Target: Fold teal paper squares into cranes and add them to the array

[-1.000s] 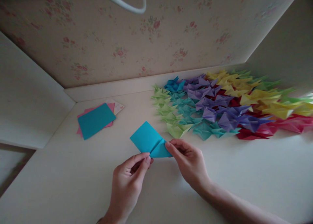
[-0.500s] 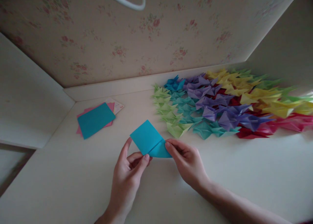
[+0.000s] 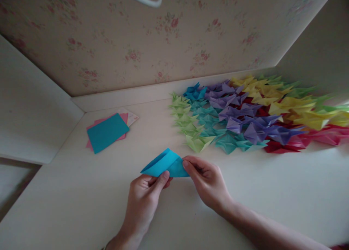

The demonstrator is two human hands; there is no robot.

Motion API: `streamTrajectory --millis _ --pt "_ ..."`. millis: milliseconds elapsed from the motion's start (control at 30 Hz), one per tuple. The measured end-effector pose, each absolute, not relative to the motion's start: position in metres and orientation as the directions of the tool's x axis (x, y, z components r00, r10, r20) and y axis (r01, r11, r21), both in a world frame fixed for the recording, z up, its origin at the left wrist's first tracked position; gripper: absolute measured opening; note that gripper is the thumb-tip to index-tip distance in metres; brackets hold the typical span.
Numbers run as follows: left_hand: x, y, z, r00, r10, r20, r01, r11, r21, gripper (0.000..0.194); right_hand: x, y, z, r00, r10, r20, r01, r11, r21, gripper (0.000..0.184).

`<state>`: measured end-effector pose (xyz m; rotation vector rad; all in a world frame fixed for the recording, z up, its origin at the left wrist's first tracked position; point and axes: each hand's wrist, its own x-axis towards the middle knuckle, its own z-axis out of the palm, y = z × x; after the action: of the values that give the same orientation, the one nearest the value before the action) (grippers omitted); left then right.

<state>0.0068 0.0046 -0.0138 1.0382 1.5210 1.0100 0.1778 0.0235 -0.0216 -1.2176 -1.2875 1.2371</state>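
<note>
A partly folded sheet of blue origami paper (image 3: 166, 165) is held between both hands, above the white tabletop. My left hand (image 3: 145, 193) pinches its lower edge, thumb on top and the other fingers underneath. At the left, a flap of the paper curls over and leaves an open fold. My right hand (image 3: 205, 179) grips the right corner between thumb and fingertips. The fingers behind the paper are partly hidden.
A stack of paper sheets (image 3: 107, 133), teal over pink, lies at the left on the white table (image 3: 81, 199). Rows of folded paper cranes (image 3: 240, 115) in several colours cover the back right. Behind stands a flowered wall (image 3: 109, 57).
The paper's upper left flap, flat and square before, is now bent over toward me. My left index finger has come down from the left corner. My right hand has hardly moved.
</note>
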Motion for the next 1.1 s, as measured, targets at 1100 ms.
streamTrajectory --millis 1100 --pt "0.008 0.004 -0.006 0.031 0.957 -0.287 0.313 0.263 0.912 0.034 0.179 0.030 -0.025 -0.144 0.983 -0.114 -0.008 -0.117 -0.993 0.028"
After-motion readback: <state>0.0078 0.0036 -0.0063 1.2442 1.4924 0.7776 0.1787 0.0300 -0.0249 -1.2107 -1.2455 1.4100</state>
